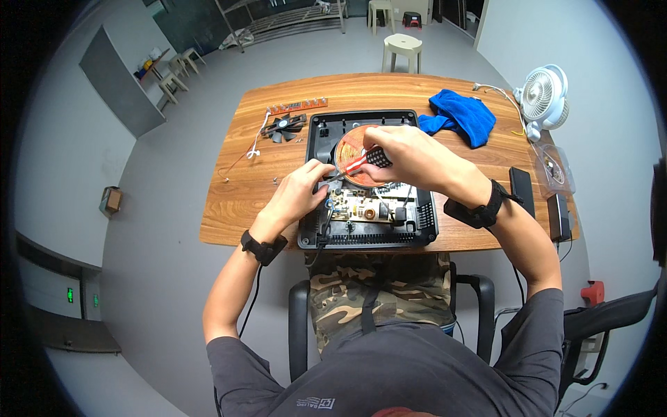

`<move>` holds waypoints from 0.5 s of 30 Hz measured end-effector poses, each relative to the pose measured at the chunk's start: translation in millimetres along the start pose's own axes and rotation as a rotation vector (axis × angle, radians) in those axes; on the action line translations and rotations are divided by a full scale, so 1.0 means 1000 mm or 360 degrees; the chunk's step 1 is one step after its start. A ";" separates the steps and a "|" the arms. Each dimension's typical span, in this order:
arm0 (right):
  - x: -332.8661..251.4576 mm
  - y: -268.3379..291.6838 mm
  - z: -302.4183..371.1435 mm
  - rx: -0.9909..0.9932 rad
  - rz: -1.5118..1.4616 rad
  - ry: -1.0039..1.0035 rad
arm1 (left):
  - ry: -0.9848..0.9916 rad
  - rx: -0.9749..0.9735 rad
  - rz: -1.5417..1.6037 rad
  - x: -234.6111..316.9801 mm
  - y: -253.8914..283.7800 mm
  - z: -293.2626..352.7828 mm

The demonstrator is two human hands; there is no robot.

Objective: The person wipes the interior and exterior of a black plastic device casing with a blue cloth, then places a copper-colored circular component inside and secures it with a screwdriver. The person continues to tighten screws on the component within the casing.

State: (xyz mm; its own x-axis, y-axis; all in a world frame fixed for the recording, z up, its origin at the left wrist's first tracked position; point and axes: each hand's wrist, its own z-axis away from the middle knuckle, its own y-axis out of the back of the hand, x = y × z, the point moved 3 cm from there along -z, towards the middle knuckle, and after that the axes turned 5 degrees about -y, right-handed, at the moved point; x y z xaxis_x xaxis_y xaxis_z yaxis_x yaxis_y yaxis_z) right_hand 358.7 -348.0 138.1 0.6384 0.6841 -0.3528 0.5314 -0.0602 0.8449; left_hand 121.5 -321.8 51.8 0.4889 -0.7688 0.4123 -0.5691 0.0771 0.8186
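Note:
An opened induction cooker base (428,236), a black plastic shell, lies in front of me at the table's near edge. Inside it sit a round copper coil (345,147) and a circuit board (351,207) with several components. My right hand (410,156) grips a screwdriver (358,164) with a red, white and black handle, slanted down to the left over the coil's edge. My left hand (299,191) is at the shell's left side, thumb and forefinger bent around the screwdriver's tip. What those fingers pinch is too small to tell.
Left of the shell lie a black fan (283,128), an orange strip board (297,107) with white wires, and small loose parts. A blue cloth (462,118) is at the far right. Along the right edge are a white fan (542,96), a clear plastic box (557,169) and a black box (522,191).

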 end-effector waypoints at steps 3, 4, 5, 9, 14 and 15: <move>0.000 0.001 0.000 -0.0012 -0.0037 -0.0009 | 0.0012 0.0040 -0.0045 -0.004 0.000 0.002; 0.000 0.001 0.000 -0.0004 -0.0039 -0.0002 | -0.0005 0.0048 -0.0100 -0.005 0.000 0.002; 0.000 0.001 0.000 0.0005 -0.0041 0.0005 | -0.0023 0.0055 -0.0155 -0.007 -0.001 0.003; 0.000 0.000 0.001 0.0048 0.0014 0.0026 | -0.0046 0.0049 -0.0214 -0.006 0.000 0.000; 0.002 -0.001 0.001 0.0030 -0.0009 0.0034 | -0.0069 0.0069 -0.0195 -0.008 -0.003 0.001; 0.002 -0.001 0.001 0.0032 -0.0010 0.0031 | -0.0068 0.0072 -0.0179 -0.008 -0.003 0.000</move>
State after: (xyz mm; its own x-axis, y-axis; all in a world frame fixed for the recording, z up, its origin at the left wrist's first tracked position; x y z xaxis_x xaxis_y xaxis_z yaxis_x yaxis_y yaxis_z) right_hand 359.5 -347.3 136.4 0.6243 0.6986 -0.3497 0.5464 -0.0705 0.8346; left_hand 119.2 -316.3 46.2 0.5232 -0.7975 0.3006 -0.5422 -0.0394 0.8393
